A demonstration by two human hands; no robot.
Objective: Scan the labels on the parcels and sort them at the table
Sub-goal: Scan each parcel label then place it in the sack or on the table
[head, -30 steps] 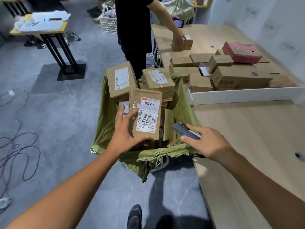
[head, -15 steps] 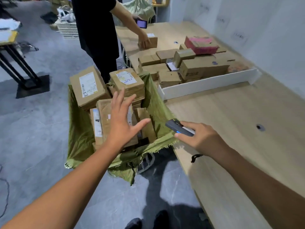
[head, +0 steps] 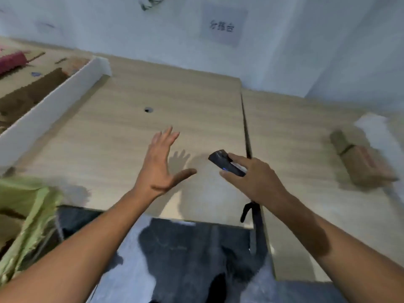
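My left hand (head: 160, 166) hovers over the wooden table (head: 135, 132) with fingers spread and nothing in it. My right hand (head: 253, 180) grips a dark handheld scanner (head: 226, 164), whose black wrist strap (head: 248, 212) hangs below. A blurred brown parcel (head: 358, 162) lies on the table at the right. Several brown parcels and a pink one (head: 11, 61) sit at the far left behind a white divider (head: 50, 110). The green sack (head: 28, 217) of parcels shows at the lower left edge.
A dark gap (head: 246, 125) separates two table tops. A small cable hole (head: 148, 110) sits in the left top. A paper sign (head: 223, 26) hangs on the white wall behind. Grey floor lies below the table's front edge.
The view has swung right, from the sack to the table. My left hand let go of the labelled parcel in the sack and now hovers open over the table. The scanner stays in my right hand.
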